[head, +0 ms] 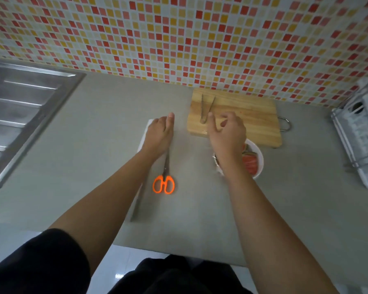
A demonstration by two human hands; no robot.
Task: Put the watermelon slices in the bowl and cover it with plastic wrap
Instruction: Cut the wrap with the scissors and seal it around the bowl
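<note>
A white bowl (259,164) holding red watermelon slices (250,163) sits on the grey counter, just in front of the wooden cutting board (253,117). My right hand (226,132) hovers over the bowl's left side with thumb and fingers curled, pinching what looks like the edge of a faint clear sheet of plastic wrap (191,132). The sheet stretches leftward to the long white wrap box (146,130). My left hand (159,132) lies flat on that box with straight fingers, pressing it down. My right forearm hides much of the bowl.
Orange-handled scissors (164,183) lie beside the box, blades pointing away from me. Metal tongs (206,109) rest on the cutting board. A steel sink drainboard (26,111) is at the left, a white dish rack (361,134) at the right, and a tiled wall behind.
</note>
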